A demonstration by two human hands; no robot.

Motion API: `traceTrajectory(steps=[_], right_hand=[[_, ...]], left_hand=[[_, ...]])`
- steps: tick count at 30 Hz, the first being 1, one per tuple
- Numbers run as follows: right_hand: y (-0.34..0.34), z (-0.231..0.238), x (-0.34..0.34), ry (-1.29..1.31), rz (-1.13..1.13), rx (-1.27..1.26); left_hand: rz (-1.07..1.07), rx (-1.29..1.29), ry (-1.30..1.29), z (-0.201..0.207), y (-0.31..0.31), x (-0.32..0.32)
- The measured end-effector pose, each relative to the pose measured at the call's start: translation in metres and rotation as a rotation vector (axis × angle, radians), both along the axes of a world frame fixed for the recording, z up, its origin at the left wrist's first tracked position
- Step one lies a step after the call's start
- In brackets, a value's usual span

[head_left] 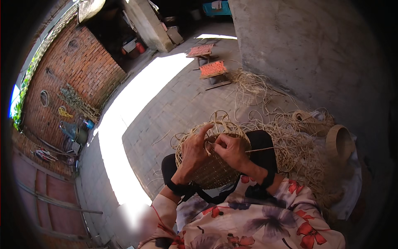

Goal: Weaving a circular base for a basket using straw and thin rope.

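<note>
A half-woven straw-coloured wicker basket (213, 170) rests on my lap, its rim of loose cane loops turned away from me. My left hand (194, 151) lies on the basket's left side, forefinger stretched up to the rim. My right hand (233, 151) pinches a thin cane strand (261, 149) at the rim; the strand runs off to the right. Both hands touch the weave close together near the top edge.
A heap of loose cane (298, 149) lies at my right with finished baskets (338, 143) on it. Two small orange-topped stools (213, 69) stand ahead on the paved yard. A grey concrete wall (315, 54) rises at right, a brick wall (70, 79) at left.
</note>
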State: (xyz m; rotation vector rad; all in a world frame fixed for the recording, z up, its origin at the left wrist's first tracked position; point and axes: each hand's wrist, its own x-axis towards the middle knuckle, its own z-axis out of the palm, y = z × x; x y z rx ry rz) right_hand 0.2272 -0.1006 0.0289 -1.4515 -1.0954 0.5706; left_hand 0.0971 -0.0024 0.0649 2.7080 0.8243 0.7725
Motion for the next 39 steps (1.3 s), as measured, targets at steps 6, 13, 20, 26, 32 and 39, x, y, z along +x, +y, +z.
traceTrajectory(steps=[6,13,20,26,32,39], right_hand=[[-0.002,0.002,-0.007,-0.107,-0.049,0.003],[0.008,0.003,-0.017,-0.227,-0.109,0.006],[0.007,-0.006,-0.021,-0.234,-0.134,0.102],[-0.003,-0.010,-0.015,-0.271,-0.085,0.091],[0.011,-0.001,-0.022,-0.203,-0.075,0.105],[-0.002,-0.004,-0.016,-0.267,-0.057,0.080]], left_hand=[[-0.326,-0.945,0.071,0.047,0.039,-0.021],[-0.300,-1.020,0.091,0.052,0.040,-0.019],[-0.359,-0.890,0.062,0.040,0.046,-0.020],[-0.352,-0.916,0.108,0.041,0.048,-0.017],[-0.373,-0.766,0.051,0.019,0.059,-0.018],[-0.331,-0.797,0.178,0.038,0.056,-0.013]])
